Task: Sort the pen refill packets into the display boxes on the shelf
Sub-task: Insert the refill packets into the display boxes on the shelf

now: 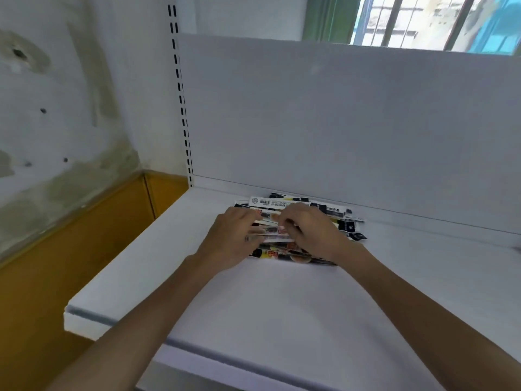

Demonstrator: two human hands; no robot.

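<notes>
Your 2 hands met over the pile of pen refill packets (303, 204), which lay in the middle of the frame on the white shelf (282, 311), pushed close against the white back panel (338, 122). The packets were long and slim, printed in black, white, yellow and red, stacked loosely and fanned at slightly different angles, their right ends sticking out past your right wrist. Your left hand (232, 239) rested on the left part of the pile with its fingers curled onto several packets. Your right hand (313, 232) sat just beside it, fingertips bent down and seemingly pinching 1 packet from the top, though blur hid the exact grip. Both forearms reached in from the bottom edge. A slotted upright (180, 94) ran up left of the panel, a barred window (423, 21) filled the upper right, and a stained wall (56, 108) took the upper left.
</notes>
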